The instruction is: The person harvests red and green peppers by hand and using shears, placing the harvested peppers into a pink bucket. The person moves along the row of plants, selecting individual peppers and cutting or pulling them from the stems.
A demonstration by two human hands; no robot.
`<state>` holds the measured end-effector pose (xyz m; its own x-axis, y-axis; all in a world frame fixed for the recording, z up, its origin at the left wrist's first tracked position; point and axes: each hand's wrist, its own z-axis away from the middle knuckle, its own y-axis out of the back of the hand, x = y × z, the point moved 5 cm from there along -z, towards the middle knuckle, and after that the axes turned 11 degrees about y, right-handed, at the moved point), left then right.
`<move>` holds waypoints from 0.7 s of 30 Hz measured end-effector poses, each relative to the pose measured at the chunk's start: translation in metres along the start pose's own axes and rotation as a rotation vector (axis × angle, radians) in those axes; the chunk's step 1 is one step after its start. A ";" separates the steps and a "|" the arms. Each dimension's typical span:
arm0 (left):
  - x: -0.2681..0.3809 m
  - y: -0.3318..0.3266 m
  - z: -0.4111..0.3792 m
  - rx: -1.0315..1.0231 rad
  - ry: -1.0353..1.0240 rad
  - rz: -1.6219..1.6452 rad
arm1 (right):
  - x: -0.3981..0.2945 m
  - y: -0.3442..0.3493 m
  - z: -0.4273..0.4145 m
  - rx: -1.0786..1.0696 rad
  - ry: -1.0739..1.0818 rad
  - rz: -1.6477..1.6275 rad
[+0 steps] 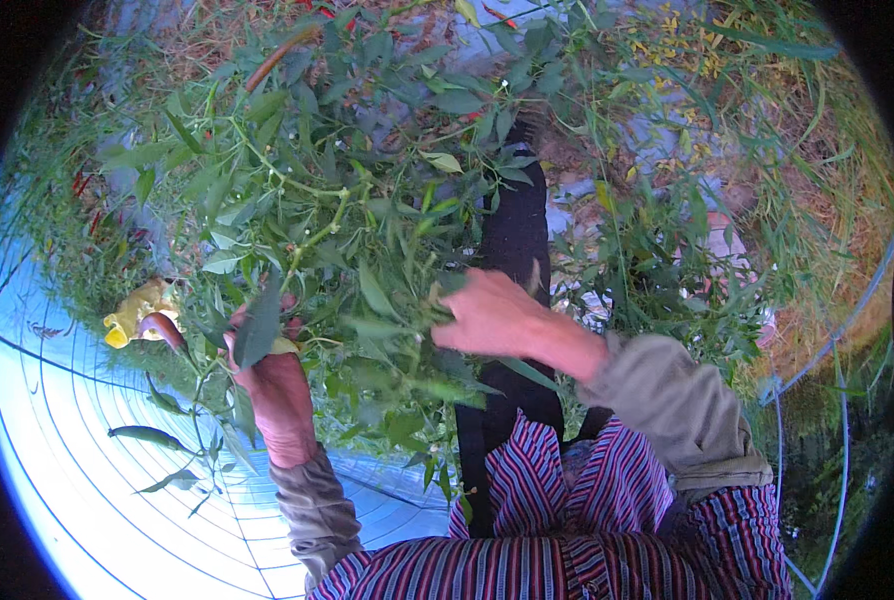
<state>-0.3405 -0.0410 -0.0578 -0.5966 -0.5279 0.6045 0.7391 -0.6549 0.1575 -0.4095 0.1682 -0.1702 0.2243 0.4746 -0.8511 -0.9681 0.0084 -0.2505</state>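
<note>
A leafy chili pepper plant [319,225] with pale green forked stems and small white flowers fills the space before me. At its lower left, my left hand [274,375] has its fingers curled around a branch, partly behind a large dark leaf [258,330]. Beside that hand are a brownish-red pepper [163,330] and a dark green pepper [148,436]. My right hand [492,315], blurred, reaches into the foliage from the right with its fingers bent. Leaves and blur hide its fingertips, so I cannot tell whether it grips anything.
A brownish pepper [282,56] hangs at the upper left. Near my left hand is a crumpled yellow item [143,311]. My dark-clad leg [514,217] extends among the plants. Dry grass [814,247] lies to the right, and bright sheeting with dark lines [117,495] curves along the lower left.
</note>
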 end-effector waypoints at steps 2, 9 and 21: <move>0.002 -0.003 -0.001 0.018 -0.003 -0.011 | 0.003 0.001 0.028 0.109 -0.071 -0.062; 0.003 -0.003 -0.004 0.009 -0.006 -0.002 | 0.082 0.069 0.061 0.711 -0.457 -0.688; 0.008 -0.016 -0.001 0.044 -0.005 -0.056 | 0.064 0.019 -0.069 0.232 -0.050 0.472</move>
<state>-0.3573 -0.0358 -0.0564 -0.6362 -0.4882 0.5974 0.7176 -0.6588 0.2259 -0.4054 0.1380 -0.2616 -0.2419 0.5155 -0.8220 -0.9631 -0.0248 0.2679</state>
